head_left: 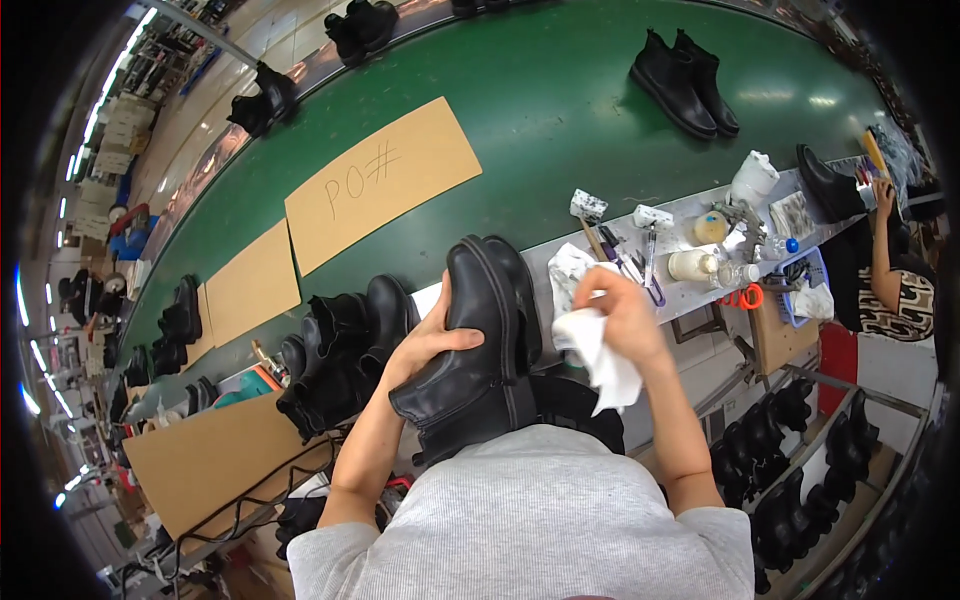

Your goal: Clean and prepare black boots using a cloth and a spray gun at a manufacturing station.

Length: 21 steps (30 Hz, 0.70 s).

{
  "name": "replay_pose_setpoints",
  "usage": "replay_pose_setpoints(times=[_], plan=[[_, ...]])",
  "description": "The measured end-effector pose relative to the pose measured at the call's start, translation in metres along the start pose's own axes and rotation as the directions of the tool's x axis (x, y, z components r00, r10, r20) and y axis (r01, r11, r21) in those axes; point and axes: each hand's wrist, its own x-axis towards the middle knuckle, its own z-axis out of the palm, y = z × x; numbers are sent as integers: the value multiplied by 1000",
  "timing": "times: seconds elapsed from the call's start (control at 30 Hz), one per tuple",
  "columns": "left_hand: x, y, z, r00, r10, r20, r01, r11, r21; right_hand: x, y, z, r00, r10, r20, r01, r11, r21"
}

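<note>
Over on my left, several black boots (340, 345) crowd the near edge of the green bench (560, 130), close by my forearm, with a sheet of cardboard (380, 190) lying flat beyond them. Next comes my left hand (420, 350), wrapped around one black boot (472, 310), thumb across its upper and fingers round the far side. That boot's long axis runs away from me: toe outward, heel close to my shirt (530, 510), shaft slanting toward my lower left, sole edge facing right. Tight against that side is a second boot (522, 290); I cannot tell whether my left hand supports it too. It sits between the held boot and the white cloth (600, 365), which is pinched in my right hand (622, 310), fingers curled nearly closed, its loose end hanging toward me. So the held boot lies left of my right hand, a little apart. Behind that hand are another cloth (568, 268), scissors (655, 290) and, further right, a cream bottle (693, 265) and orange rings (745, 297).
</note>
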Motion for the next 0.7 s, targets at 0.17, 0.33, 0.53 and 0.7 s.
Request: replay_pose_setpoints(times=[0.17,0.33,0.53,0.7], plan=[[5,-1,-6,991,54,123,-78,977,200,30,4,50,1000,-10,23,15,969,-247],[5,2,1,986,22,162,-68,955,288,90,-19,45,1000,6,27,-2,992,-128],[5,-1,-6,983,78,164,-128,938,323,39,-5,57,1000,13,10,-9,963,-271],[10,-1,-10,981,84,177,-153,892,425,65,-31,58,999,-34,1,32,947,-319]])
